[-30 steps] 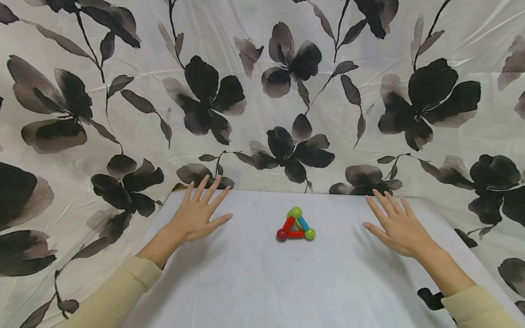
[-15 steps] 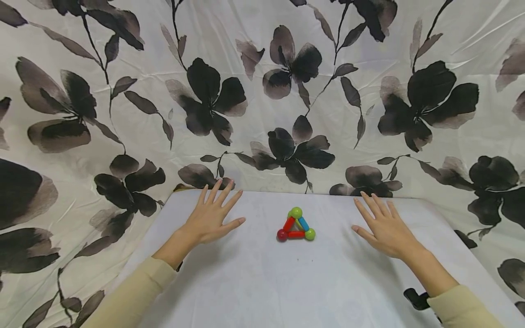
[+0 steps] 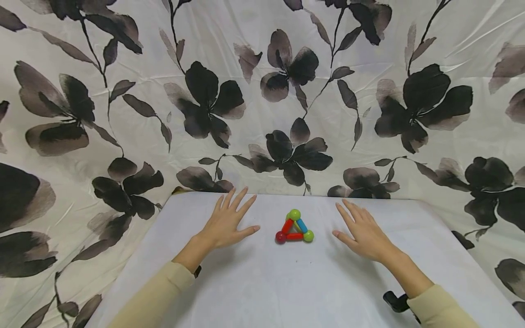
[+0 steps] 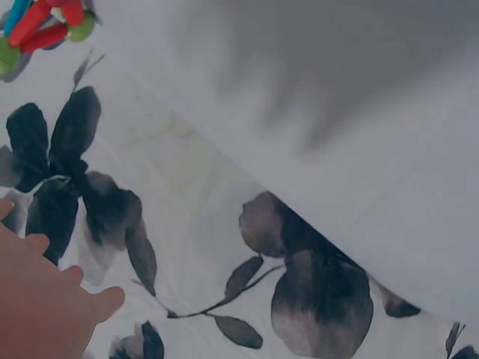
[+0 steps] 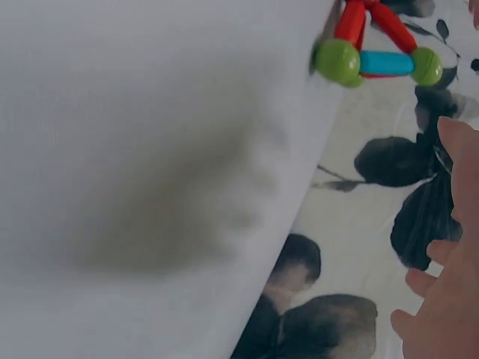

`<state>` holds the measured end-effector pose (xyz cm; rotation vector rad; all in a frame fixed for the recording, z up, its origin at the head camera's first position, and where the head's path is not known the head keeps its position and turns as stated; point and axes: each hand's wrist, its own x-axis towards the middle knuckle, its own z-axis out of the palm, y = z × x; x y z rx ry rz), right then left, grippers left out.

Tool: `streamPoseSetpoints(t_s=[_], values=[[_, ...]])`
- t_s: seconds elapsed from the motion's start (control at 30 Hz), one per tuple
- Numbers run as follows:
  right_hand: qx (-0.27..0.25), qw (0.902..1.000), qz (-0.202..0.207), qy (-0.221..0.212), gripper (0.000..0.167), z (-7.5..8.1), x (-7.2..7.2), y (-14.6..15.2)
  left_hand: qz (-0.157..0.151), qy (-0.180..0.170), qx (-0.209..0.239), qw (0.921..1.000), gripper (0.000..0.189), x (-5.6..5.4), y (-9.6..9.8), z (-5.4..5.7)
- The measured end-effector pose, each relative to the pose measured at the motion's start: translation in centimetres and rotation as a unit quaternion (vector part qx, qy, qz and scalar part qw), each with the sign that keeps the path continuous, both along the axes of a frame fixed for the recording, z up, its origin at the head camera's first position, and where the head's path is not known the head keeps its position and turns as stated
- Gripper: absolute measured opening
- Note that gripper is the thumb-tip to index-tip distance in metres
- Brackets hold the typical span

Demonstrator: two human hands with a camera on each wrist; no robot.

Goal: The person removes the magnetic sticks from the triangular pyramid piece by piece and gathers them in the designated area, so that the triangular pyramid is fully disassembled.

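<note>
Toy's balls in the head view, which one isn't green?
The red ball, at the lower left corner of the toy; the other balls showing in that view are all green.

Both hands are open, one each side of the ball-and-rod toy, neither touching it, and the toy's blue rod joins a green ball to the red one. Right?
Not quite: the right wrist view shows the blue rod joining two green balls. The left hand and right hand are open on either side of the toy, not touching it.
</note>
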<state>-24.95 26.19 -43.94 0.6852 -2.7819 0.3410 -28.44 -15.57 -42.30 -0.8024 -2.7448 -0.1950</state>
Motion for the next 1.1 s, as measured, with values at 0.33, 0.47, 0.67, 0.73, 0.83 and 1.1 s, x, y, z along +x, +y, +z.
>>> streamPoseSetpoints(t_s=[0.33,0.47,0.67,0.73,0.83,1.1], values=[[-0.113,0.9924,-0.002,-0.048,0.079,-1.2,-0.5,-2.9,-0.010,-0.054,0.131,0.9899,0.080,-0.7,2.9,-0.7],[-0.163,0.9838,-0.012,-0.074,0.075,-1.5,-1.0,-4.1,-0.019,-0.092,0.194,0.9765,0.076,-1.1,4.1,-0.7],[-0.212,0.9730,-0.012,-0.091,0.066,-1.7,-1.9,-5.5,-0.045,-0.119,0.263,0.9565,0.064,-1.8,6.1,-0.9],[-0.223,0.9703,-0.010,-0.092,0.062,-1.9,-2.2,-5.9,-0.048,-0.127,0.277,0.9514,0.060,-2.0,6.7,-1.0],[-0.236,0.9670,-0.012,-0.096,0.058,-2.2,-2.7,-6.4,-0.047,-0.140,0.288,0.9462,0.054,-2.3,7.6,-1.2],[-0.257,0.9594,-0.008,-0.115,0.045,-3.1,-3.6,-7.6,-0.058,-0.170,0.309,0.9341,0.039,-2.9,9.6,-1.8]])
